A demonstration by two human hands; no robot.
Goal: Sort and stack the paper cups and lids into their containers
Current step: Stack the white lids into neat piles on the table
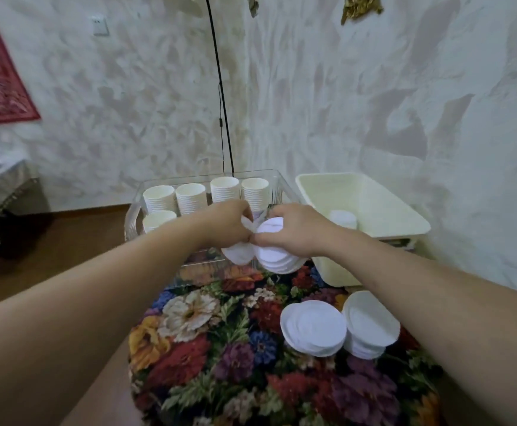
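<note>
Lids in hand: two small bunches of white lids are held up together over the near edge of the clear bin, one bunch (238, 255) by the left hand, the other (277, 256) by the right
Left hand (225, 226): fingers are curled round its bunch, thumb side touching the right hand
Right hand (294, 230): fingers are wrapped over the top of its stack, which is tilted toward the camera
Loose lids: two more piles are left on the floral cloth (220, 348), one (314, 330) just beside the other (371, 325), both leaning a bit
Cream tub (365, 204): sat to the right of the clear bin, a short white stack (343, 218) is seen inside, probably lids but it's kinda blurry
Clear bin (208, 176): five stacks of paper cups (191, 198) are stood upright in it, toward the back and left
Background: a black cable (220, 87) is hung down the textured wall behind the bin
</note>
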